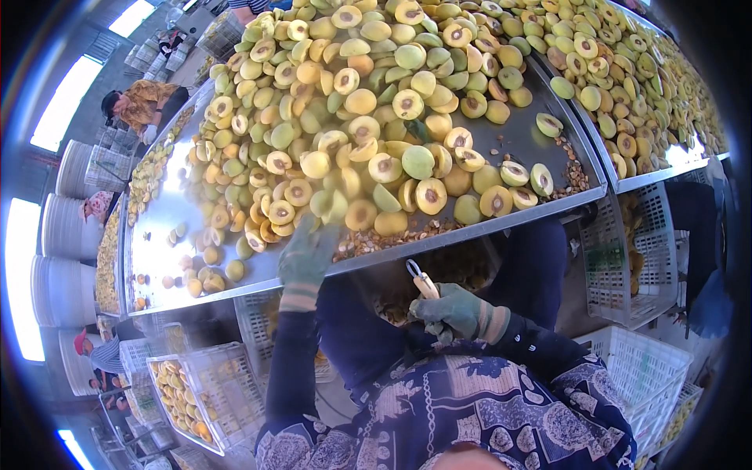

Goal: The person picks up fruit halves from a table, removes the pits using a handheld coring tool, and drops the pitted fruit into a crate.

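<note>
My right hand (pixel 455 312), in a grey-green work glove, grips the pale handle of a looped-blade pitting knife (pixel 424 282). The blade points up, just before the table's front edge. My left hand (pixel 306 258), gloved alike, reaches over that edge. Its blurred fingertips are at a yellow-green apricot half (pixel 330 205) at the front of the pile; whether they grip it is hidden. Halved apricots (pixel 376 117) are heaped across the metal table (pixel 446 236), many with the brown pit or pit cavity showing. Pit fragments (pixel 399 232) lie along the raised front rim.
A second metal table with apricots (pixel 640 111) adjoins on the right. Plastic crates stand at the lower left (pixel 205 393) and right (pixel 640 367), the left one holding apricots. A person (pixel 138 108) sits at the far left. White stacked tubs (pixel 64 291) line the left side.
</note>
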A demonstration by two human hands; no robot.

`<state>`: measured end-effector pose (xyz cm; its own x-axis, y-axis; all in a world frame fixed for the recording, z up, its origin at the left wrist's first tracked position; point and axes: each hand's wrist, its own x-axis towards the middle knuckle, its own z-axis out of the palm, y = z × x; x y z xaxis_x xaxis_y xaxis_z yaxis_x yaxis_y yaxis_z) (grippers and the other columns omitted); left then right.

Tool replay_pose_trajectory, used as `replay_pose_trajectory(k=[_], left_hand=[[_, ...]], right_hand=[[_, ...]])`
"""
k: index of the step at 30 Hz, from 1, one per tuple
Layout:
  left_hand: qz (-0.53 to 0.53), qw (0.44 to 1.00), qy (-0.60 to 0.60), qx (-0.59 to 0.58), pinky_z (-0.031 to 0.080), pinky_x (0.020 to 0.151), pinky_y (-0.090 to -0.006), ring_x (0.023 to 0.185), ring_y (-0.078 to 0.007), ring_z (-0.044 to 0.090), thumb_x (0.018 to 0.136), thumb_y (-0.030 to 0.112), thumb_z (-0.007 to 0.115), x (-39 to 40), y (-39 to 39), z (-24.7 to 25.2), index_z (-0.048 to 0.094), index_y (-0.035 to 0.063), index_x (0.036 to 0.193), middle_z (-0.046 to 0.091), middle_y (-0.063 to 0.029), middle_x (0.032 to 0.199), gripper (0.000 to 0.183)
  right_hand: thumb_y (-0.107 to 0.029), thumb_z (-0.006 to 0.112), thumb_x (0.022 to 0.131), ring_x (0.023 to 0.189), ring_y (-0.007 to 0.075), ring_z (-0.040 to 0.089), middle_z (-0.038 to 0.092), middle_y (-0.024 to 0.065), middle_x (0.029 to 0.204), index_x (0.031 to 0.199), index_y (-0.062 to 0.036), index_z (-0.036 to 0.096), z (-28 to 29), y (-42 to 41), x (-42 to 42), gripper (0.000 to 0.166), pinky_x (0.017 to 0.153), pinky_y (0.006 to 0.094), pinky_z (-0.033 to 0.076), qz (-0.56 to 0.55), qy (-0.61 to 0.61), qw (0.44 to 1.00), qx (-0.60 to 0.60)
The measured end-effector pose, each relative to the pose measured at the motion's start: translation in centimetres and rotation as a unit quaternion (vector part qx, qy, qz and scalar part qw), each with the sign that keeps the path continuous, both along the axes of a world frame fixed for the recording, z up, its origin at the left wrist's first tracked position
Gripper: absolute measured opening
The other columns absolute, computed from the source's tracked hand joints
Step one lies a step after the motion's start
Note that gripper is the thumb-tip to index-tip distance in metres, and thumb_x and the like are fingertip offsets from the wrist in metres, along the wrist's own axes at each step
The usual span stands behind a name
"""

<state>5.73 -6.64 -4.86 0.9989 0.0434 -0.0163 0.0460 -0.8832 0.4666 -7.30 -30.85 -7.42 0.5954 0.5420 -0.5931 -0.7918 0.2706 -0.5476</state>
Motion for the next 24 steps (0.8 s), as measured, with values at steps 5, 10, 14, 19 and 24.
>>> replay_pose_trajectory(k=[5, 10, 14, 19, 24], left_hand=[[-0.017, 0.996, -0.035, 0.080, 0.049, 0.079, -0.0407, 0.092, -0.0333, 0.064, 0.081, 0.048, 0.064, 4.1, -2.2, -3.0, 0.059, 0.0149, 0.122, 0.068, -0.0157, 0.098, 0.053], [-0.132, 0.982, -0.114, -0.072, 0.051, 0.086, -0.0351, 0.095, -0.0270, 0.066, 0.073, 0.022, 0.076, 0.3, -2.9, -1.4, 0.062, 0.0028, 0.118, 0.067, -0.0168, 0.104, 0.050], [-0.263, 0.942, -0.160, -0.134, 0.051, 0.087, -0.0346, 0.101, -0.0284, 0.064, 0.068, 0.006, 0.071, -4.5, -5.8, 0.9, 0.061, 0.0058, 0.120, 0.065, -0.0161, 0.110, 0.053], [-0.158, 0.812, 0.058, -0.559, 0.047, 0.093, -0.0328, 0.105, -0.0201, 0.060, 0.089, 0.014, 0.054, -6.8, -7.8, 1.2, 0.051, -0.0001, 0.129, 0.061, -0.0123, 0.117, 0.042], [-0.024, 0.730, 0.105, -0.675, 0.049, 0.090, -0.0315, 0.100, -0.0194, 0.060, 0.100, 0.030, 0.037, -7.7, -9.1, -1.4, 0.053, -0.0029, 0.123, 0.061, -0.0117, 0.109, 0.043]], right_hand=[[-0.034, 0.065, 0.088, 0.048, 0.0094, 0.050, 0.054, 0.0031, 0.064, 0.091, -0.0024, 0.060, 0.1, 0.4, 0.1, 0.032, 0.042, 0.0232, 0.042, -0.003, -0.001, 1.000, -0.018], [-0.038, 0.064, 0.088, 0.044, 0.0098, 0.047, 0.053, 0.0027, 0.063, 0.091, -0.0023, 0.060, 2.0, 0.2, 2.1, 0.036, 0.040, 0.0220, 0.039, -0.088, -0.036, 0.992, -0.084], [-0.039, 0.065, 0.087, 0.042, 0.0095, 0.046, 0.053, 0.0025, 0.062, 0.091, -0.0023, 0.061, 2.9, 0.3, 4.3, 0.037, 0.039, 0.0222, 0.039, -0.132, -0.069, 0.988, -0.026], [-0.032, 0.060, 0.091, 0.046, 0.0091, 0.049, 0.054, 0.0030, 0.063, 0.098, -0.0056, 0.057, 2.9, -0.1, 3.6, 0.028, 0.042, 0.0223, 0.041, -0.109, -0.108, 0.988, -0.001], [-0.022, 0.059, 0.092, 0.059, 0.0123, 0.058, 0.063, 0.0040, 0.075, 0.101, -0.0050, 0.058, 1.4, 0.9, 2.0, 0.020, 0.054, 0.0273, 0.048, -0.145, -0.271, 0.942, -0.132]])
